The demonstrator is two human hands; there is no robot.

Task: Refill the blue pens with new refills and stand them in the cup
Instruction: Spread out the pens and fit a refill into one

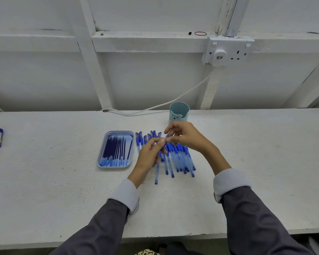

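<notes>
Just before the cup (179, 111), the left hand (149, 156) is pinching a blue pen (164, 144); the right hand (186, 138) is gripping its upper end between fingers (171, 139); pulling straight along the barrel is looking safest.

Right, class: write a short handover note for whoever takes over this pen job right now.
Left hand grips one pen; right hand pinches its top end.
Other pens lie heaped under the hands; refills in the tray to their left; cup behind.
Done: no pen in the cup yet.
Left: refill each pen, stand it in the cup.
</notes>
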